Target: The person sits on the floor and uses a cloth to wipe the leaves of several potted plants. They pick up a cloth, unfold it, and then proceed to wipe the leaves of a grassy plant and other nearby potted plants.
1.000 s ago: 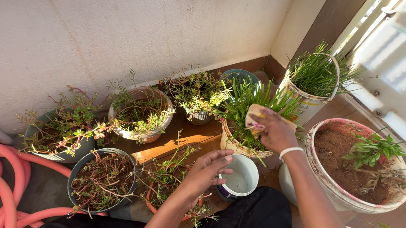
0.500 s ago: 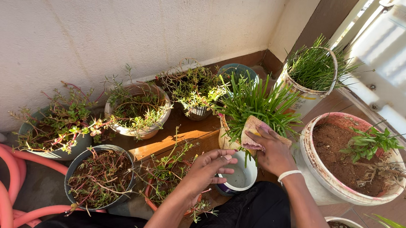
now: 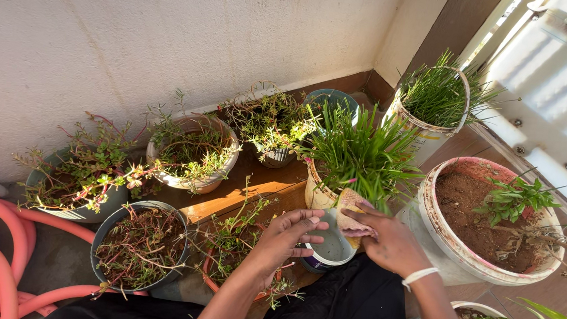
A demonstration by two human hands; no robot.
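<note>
You're working in hard, low sunlight that enters from about two o'clock, past the glazed panel (image 3: 565,61), which glares nearly white. It lights the pale wall (image 3: 172,26) warmly and strikes the grassy plant (image 3: 359,156) and the wooden floor strip (image 3: 239,200) in bright bands. Your left hand (image 3: 290,239) throws shade over the low pots at seven o'clock. Focus is crisp at centre; straight lines bow slightly toward the edges
</note>
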